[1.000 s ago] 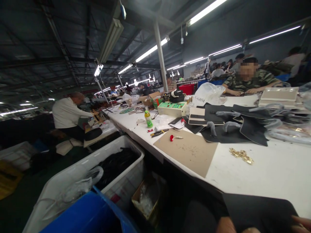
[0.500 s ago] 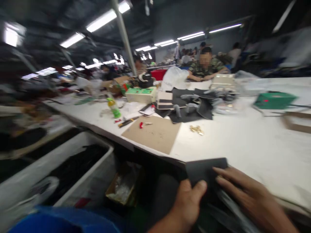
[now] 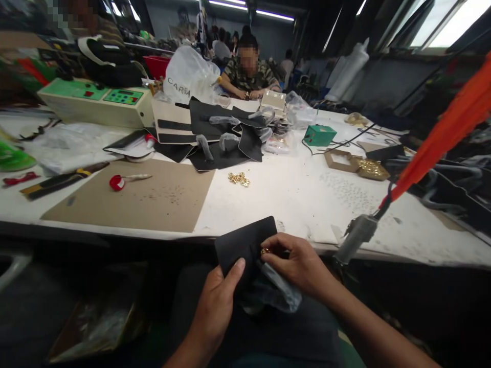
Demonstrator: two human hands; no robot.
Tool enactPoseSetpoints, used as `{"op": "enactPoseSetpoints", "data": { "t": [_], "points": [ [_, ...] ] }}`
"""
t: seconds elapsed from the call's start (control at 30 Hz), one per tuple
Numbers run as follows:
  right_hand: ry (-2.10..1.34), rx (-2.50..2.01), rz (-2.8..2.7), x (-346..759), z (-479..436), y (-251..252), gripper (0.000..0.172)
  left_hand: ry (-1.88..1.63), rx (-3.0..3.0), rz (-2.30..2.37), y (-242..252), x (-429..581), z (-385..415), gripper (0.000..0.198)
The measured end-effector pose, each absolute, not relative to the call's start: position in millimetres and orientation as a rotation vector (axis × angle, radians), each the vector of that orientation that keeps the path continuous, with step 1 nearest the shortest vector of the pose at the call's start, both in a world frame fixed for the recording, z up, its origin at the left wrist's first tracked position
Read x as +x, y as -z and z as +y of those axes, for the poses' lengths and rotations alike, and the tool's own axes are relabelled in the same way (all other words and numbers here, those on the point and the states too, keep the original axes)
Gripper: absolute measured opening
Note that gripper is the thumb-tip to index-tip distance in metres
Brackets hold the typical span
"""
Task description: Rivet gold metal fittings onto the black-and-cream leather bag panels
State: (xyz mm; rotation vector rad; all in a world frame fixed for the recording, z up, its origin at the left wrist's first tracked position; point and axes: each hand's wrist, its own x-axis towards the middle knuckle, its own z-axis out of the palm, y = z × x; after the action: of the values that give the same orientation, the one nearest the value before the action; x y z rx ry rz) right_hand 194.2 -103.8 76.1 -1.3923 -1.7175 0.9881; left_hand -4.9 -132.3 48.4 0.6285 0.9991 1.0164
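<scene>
**Hands settled on black panel at table edge**

Panel (image 3: 245, 244), black and flat, now sits steady and sharp in view at the near edge of the table (image 3: 299, 204), where half a second ago it was a blur and the view was swinging across the room. Head has turned down and to the right; the white bin and blue tub seen earlier are out of frame.

Left hand (image 3: 218, 301): thumb on top of the panel's lower edge, fingers underneath, grip pressed together on it. Right hand (image 3: 301, 263): earlier it lay flat over the panel; now thumb and forefinger are pinching a small gold fitting (image 3: 265, 251) against the panel's right side. Clear plastic wrap (image 3: 274, 294) hangs below both hands.

Judgement: the carrying-over is finished and fine work on the fitting is in hand.

Also noted: loose gold fittings (image 3: 239, 178) well apart on the table, brown card sheet (image 3: 141, 197) to the left, a red-handled tool (image 3: 120, 181) lying on it. Another person sits at the far side.
</scene>
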Motion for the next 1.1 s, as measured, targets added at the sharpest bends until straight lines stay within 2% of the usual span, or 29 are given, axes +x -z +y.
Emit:
{"op": "enactPoseSetpoints", "data": {
  "t": [0.13, 0.33, 0.7, 0.93, 1.1],
  "points": [
    [-1.016, -1.455, -1.708, 190.4, -101.1, -76.7, 0.006, -0.996, 0.635, 1.007, -46.8, -7.3, -129.9, 0.049],
    [-0.982, -1.448, -1.730, 186.2, -97.5, -70.9, 0.009, -0.952, 0.784, 1.084, -44.1, -11.4, -132.1, 0.047],
    [-0.653, -1.219, -1.747, 176.4, -103.2, -53.3, 0.011, -0.929, 0.974, 1.248, -44.0, -14.0, -135.1, 0.054],
    [-0.710, -1.309, -1.826, 185.5, -107.5, -66.7, 0.015, -0.991, 0.881, 1.205, -49.7, -11.6, -134.8, 0.052],
    [-0.706, -1.379, -1.888, 183.1, -109.2, -70.5, 0.010, -0.953, 0.952, 1.273, -49.7, -9.4, -140.4, 0.052]
  ]
}}
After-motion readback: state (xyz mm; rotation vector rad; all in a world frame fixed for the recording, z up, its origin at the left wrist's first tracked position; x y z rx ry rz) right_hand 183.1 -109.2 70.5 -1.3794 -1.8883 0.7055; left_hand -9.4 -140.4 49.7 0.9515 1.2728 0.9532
